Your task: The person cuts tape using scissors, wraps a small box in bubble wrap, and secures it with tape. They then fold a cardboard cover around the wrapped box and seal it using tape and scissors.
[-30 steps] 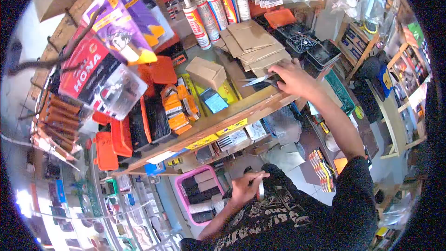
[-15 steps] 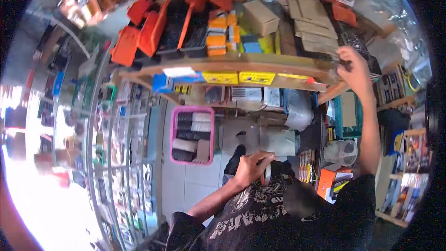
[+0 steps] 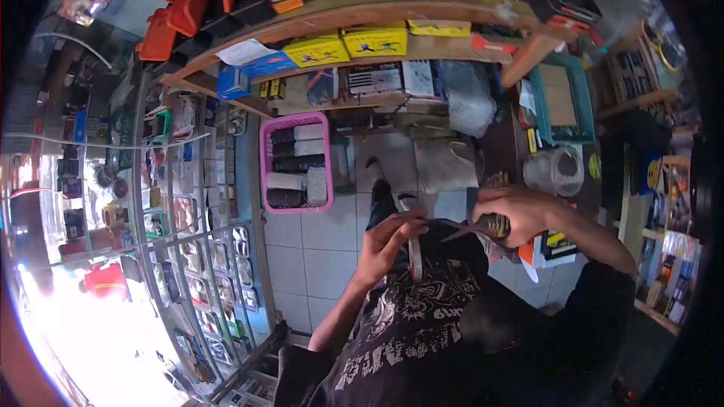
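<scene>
My left hand [image 3: 386, 247] is closed, fingers and thumb pinched together, on a thin pale roll of tape [image 3: 415, 258] seen edge-on in front of my dark shirt. To its right, my right hand [image 3: 520, 215] is wrapped around a pair of scissors [image 3: 455, 233]. Their blades reach left toward the fingertips of my left hand and look slightly apart. The handles are mostly covered by my right fingers. Whether a strip of tape lies between the blades is too small to tell.
A pink basket [image 3: 329, 181] of wrapped packs stands on the tiled floor [image 3: 332, 245]. Ahead runs a wooden shelf [image 3: 422, 11] with yellow boxes [image 3: 375, 41] below its edge. A teal basket [image 3: 587, 109] and clear tub [image 3: 554, 171] stand right; a glass display rack [image 3: 162, 245] is left.
My right hand has come down from the right end of the wooden shelf to my chest, now holding scissors. My left hand stays near my chest with the tape. The view has tipped downward.
</scene>
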The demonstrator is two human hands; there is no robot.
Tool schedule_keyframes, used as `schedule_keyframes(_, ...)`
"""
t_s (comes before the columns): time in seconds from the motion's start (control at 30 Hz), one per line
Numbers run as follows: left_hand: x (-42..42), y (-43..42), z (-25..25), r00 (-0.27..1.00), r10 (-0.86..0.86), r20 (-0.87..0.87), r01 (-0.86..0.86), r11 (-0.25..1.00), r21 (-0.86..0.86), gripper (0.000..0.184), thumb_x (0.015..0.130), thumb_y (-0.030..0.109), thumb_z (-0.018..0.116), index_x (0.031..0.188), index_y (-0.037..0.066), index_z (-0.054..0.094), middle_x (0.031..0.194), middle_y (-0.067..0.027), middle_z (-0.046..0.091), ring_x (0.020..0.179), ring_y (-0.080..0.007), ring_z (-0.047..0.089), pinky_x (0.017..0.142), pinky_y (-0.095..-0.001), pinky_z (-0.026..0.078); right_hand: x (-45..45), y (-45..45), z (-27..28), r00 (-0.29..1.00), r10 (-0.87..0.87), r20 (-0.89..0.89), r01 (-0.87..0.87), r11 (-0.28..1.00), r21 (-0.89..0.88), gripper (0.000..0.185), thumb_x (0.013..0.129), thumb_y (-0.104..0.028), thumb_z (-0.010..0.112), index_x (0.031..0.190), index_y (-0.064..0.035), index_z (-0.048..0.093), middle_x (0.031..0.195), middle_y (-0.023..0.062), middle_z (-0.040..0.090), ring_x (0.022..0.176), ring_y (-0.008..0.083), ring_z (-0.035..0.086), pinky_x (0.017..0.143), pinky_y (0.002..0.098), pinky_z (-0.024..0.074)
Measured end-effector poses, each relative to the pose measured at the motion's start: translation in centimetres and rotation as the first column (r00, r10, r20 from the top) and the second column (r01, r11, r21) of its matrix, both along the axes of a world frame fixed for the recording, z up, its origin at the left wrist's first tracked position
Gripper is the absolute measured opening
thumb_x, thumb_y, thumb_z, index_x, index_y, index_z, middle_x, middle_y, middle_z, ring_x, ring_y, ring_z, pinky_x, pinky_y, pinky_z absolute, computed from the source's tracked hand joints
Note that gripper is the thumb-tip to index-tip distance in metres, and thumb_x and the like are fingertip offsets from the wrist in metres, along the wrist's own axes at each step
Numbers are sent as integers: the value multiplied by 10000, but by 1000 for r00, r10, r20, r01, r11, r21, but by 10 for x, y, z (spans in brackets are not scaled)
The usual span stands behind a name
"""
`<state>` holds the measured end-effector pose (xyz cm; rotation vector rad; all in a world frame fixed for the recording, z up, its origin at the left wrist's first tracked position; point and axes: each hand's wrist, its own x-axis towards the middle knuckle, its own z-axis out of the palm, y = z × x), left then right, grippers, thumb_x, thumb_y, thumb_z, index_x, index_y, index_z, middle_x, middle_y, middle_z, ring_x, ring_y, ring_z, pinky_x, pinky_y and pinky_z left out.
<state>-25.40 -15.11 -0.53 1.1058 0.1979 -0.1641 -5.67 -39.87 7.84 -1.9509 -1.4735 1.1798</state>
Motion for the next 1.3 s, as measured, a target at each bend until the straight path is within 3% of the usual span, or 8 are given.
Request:
schedule_keyframes(0.13,-14,-11,7,997,55,-62,-52,998,41,218,993,46,572,1143,-98,639,1360,-195,563,1153,-242,626,1008,-353,496,-25,5,-1,996,78,-39,-80,994,-68,676,679,-575,835,1055,-52,631,1018,113,602,959,317,637,790,452,488)
schedule_keyframes(0.27,-28,-12,18,997,39,-71,-32,994,101,197,988,43,580,1105,-88,668,1339,-197,580,1151,-236,624,1001,-348,501,-50,14,-6,993,84,-79,-86,996,-30,629,663,-533,853,1037,-72,644,912,76,598,867,302,650,758,429,503)
schedule_keyframes(0.47,-45,7,40,998,-63,7,62,995,72,177,971,31,603,1087,-70,691,1273,-187,628,1125,-198,627,983,-330,511,-83,37,10,995,97,-13,-96,994,51,644,664,-560,830,1046,-72,656,959,87,621,879,326,657,749,452,508)
schedule_keyframes(0.53,-54,15,47,995,-99,-22,101,989,112,134,947,32,631,994,-55,721,1214,-212,660,1076,-241,662,921,-352,542,-97,49,14,994,109,9,-109,992,70,651,664,-570,823,1048,-72,657,961,86,623,878,327,658,745,457,509)
schedule_keyframes(0.63,-77,33,48,988,-152,-6,152,982,109,181,954,20,625,1098,-49,710,1244,-152,653,1050,-179,652,911,-302,531,-120,69,20,985,159,63,-162,986,29,654,664,-584,816,1049,-79,655,956,73,627,891,299,656,785,443,489)
schedule_keyframes(0.8,-115,56,50,990,-139,9,138,988,73,182,951,26,633,1098,-48,711,1231,-155,655,1044,-182,654,904,-299,533,-149,101,29,967,252,48,-251,968,-29,708,648,-649,798,1068,-99,647,967,39,626,878,247,608,854,379,392)
schedule_keyframes(1.3,-138,82,53,979,-196,-53,199,978,65,138,918,-12,636,1012,-54,729,1135,-180,685,1008,-227,679,905,-336,547,-195,117,8,975,207,79,-213,973,86,666,612,-593,845,1024,-115,632,914,34,631,864,237,621,815,382,389)
